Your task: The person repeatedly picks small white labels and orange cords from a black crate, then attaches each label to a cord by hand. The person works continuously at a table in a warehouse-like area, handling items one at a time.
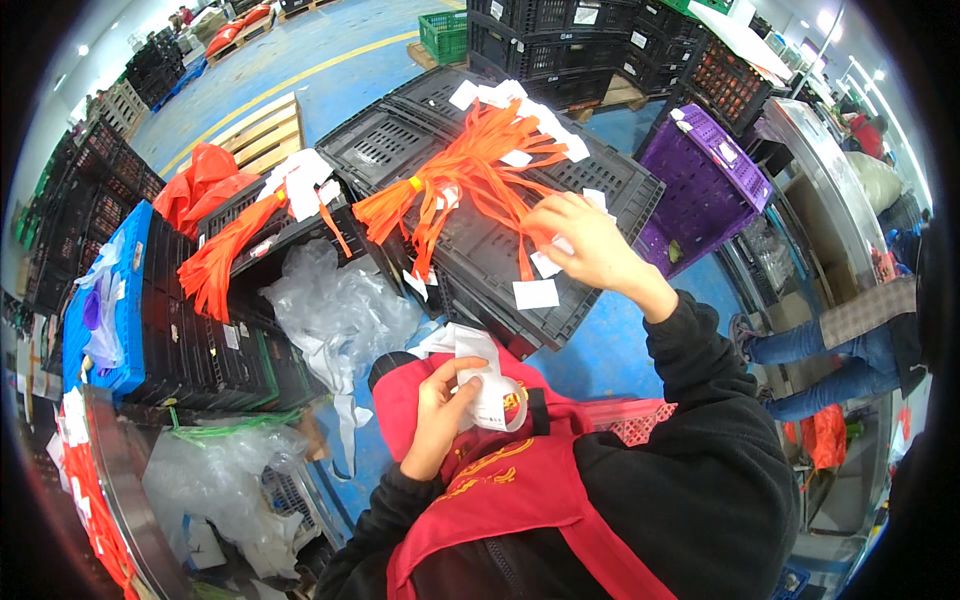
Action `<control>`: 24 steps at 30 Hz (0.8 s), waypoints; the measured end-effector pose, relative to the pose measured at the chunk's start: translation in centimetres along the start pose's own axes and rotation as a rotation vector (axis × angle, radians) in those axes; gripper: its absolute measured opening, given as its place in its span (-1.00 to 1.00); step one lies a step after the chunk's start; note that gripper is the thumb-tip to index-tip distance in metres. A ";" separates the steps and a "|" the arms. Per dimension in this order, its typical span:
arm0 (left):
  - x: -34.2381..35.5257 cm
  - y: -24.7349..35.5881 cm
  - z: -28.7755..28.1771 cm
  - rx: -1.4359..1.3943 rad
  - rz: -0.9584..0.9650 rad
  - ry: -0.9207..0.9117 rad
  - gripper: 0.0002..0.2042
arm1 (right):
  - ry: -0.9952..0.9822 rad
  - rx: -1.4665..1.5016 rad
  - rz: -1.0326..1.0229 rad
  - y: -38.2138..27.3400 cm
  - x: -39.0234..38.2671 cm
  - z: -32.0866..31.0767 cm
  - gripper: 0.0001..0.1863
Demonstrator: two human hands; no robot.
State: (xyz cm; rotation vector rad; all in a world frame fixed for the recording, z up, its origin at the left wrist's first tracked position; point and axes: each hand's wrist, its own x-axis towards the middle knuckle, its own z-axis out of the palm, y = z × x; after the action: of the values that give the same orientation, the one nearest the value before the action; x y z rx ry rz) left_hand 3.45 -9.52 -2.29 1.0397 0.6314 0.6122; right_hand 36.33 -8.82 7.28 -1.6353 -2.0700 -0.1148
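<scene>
My left hand [440, 405] is closed on a strip of white labels [488, 385], which curls in a loop in front of my red apron. My right hand [580, 240] reaches over a black crate lid, its fingers bent together at an orange strip [524, 262] hanging from a large bundle. That bundle of orange strips [440, 185] has a yellow tie near one end and white tags along the other. Small white labels show beside and under my right fingers; the exact fingertip contact is partly hidden. A loose white label [536, 294] lies near the lid's front edge.
A second orange bundle [235, 245] lies on crates at left. Clear plastic bags [335, 300] bulge below it. A purple crate [700, 190] stands at right, near a person's legs [830, 350]. Stacked black crates [540, 50] and a wooden pallet [262, 140] are farther off.
</scene>
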 end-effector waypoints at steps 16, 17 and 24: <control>1.0 2.5 -1.0 0.193 0.076 0.013 -0.80 | -0.451 0.176 -0.189 -1.3 1.0 0.1 -0.70; 1.1 2.5 -1.0 0.205 0.163 0.040 -0.88 | -0.520 0.155 -0.170 -1.4 1.4 0.2 -0.71; 2.1 4.2 -1.6 0.105 0.156 0.073 -0.69 | -0.326 0.449 -0.189 -2.2 3.1 -0.3 -0.90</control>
State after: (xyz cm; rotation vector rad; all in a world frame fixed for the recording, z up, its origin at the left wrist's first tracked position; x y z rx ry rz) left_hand 3.02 -5.48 0.59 1.1763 0.6554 0.7629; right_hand 33.93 -6.77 9.38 -1.2442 -2.2726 0.5486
